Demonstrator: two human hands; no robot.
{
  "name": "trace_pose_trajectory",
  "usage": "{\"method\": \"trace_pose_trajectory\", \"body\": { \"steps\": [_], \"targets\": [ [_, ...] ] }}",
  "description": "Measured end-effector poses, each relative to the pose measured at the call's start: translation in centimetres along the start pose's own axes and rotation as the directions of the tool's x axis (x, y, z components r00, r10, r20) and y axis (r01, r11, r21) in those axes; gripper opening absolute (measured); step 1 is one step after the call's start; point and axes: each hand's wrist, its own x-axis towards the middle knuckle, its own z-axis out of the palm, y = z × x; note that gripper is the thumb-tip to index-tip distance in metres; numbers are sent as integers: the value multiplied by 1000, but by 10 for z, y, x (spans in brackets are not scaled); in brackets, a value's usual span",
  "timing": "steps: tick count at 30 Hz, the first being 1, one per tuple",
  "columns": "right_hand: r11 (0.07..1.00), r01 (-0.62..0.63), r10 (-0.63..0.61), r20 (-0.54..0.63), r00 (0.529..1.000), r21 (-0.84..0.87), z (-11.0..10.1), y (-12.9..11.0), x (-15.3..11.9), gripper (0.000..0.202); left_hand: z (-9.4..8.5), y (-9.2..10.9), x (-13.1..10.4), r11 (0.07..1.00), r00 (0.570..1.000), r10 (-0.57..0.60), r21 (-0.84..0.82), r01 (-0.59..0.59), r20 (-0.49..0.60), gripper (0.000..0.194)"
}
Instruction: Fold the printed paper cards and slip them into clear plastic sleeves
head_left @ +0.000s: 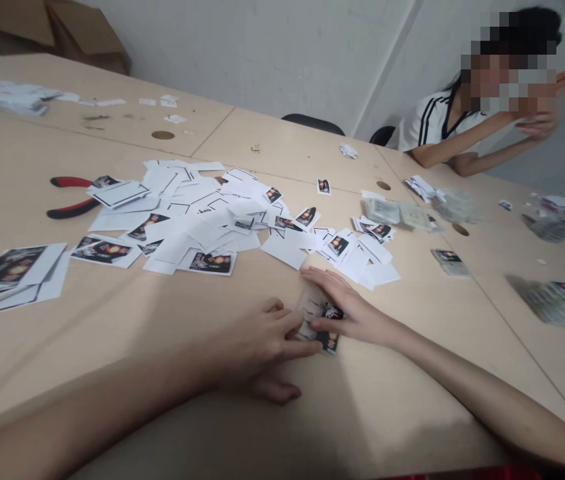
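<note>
My left grip (265, 341) reaches in low over the bench (112, 300), fingers bent forward and thumb standing apart from them, clamped on nothing that I can see; its leading fingertip meets the near part of a clear packet (331, 341). My right grip (357, 313) lies across that packet from the other side, thumb over its face and fingers stretched toward the far edge. From here I can't tell whether it pinches the packet or merely rests on it.

Starting at my left, a few printed cards (15, 267) overlap in a little stack, apart from the rest, perhaps to keep them sorted. A red-and-black tool (73, 209) has its handles toward the left and its head hidden under paper, so I take it to be laid aside. The broad paper heap (197, 223) spreads just beyond my grips, handy to both.

The packet lies on the bench between my two grips, near side of the heap; I judge that one hand steadies it for the other. Its pale part faces left, its dark print right. The long axis seems to run from far left to near right, though fingers cover too much to be sure.

Farther right, a lone packet (450, 262) and a row of overlapping packets (552, 301) sit clear of the loose paper, probably so they don't mix.
</note>
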Motion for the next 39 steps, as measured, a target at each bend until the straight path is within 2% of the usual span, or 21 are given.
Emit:
{"method": "trace_pose_trajectory", "body": {
  "steps": [5,13,15,18,19,24,27,32,36,39],
  "targets": [
    [986,-44,47,-13,999,158,-5,5,0,48,-2,0,0,1000,1000,-14,-6,14,12,49],
    [991,-52,64,-96,993,126,-1,4,1,36,2,-2,-1,1000,1000,10,-1,-10,-26,48],
    [996,-35,42,-77,996,87,0,1,1,45,3,-2,-1,1000,999,8,2,-8,-37,47],
    [1000,5,-5,-39,999,10,-1,-2,0,73,3,-1,-1,1000,999,8,0,-8,-47,48],
    [1000,12,-12,-35,999,2,-1,-3,0,76,3,-1,-1,1000,999,9,0,-9,-50,49],
    [998,-8,13,-71,997,70,1,-2,0,45,3,-2,0,1000,999,-12,6,12,-30,51],
    [997,-9,17,-97,995,83,3,-1,2,39,3,-2,0,1000,1000,-19,16,19,-16,51],
    [999,3,2,-105,994,48,3,-1,1,40,4,1,-1,999,1000,-18,40,19,-22,51],
    [999,39,-40,-55,998,-10,1,-3,1,64,5,2,0,998,998,-35,43,38,-55,51],
    [999,33,-34,-43,999,-14,0,-4,2,67,7,0,0,999,997,-22,23,24,-75,50]
  ]
}}
